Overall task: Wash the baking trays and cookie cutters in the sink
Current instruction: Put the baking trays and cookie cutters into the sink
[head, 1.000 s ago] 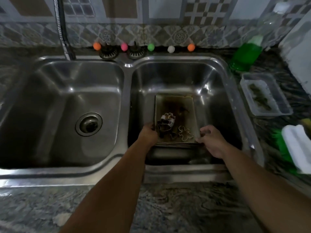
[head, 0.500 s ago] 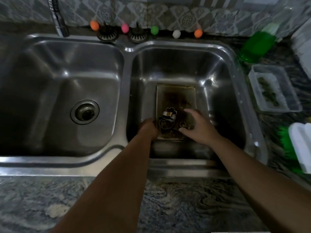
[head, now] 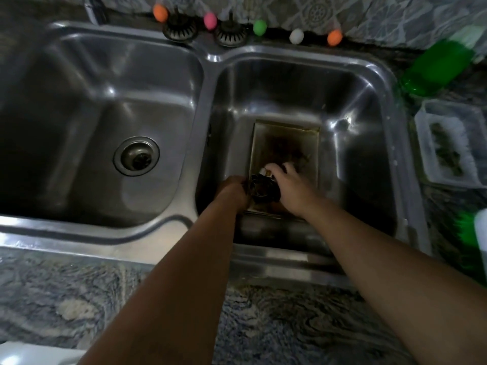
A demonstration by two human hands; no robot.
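Baking tray [head: 284, 138] lies flat on floor of sink's right basin [head: 290, 83]. Cookie cutters [head: 263, 187] sit at tray's near end. Your left hand [head: 233, 192] grips tray's near-left edge; right hand [head: 291, 189] curls over cutters, actual grasp hidden. Steady tray, gather cutters together before lifting.

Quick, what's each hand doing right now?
Left hand: grips the tray edge.
Right hand: fingers curled on the cutters.

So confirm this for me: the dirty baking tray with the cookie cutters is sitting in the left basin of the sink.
Wrong basin. The head view shows the baking tray and cookie cutters in the right basin; the left basin holds only its drain.
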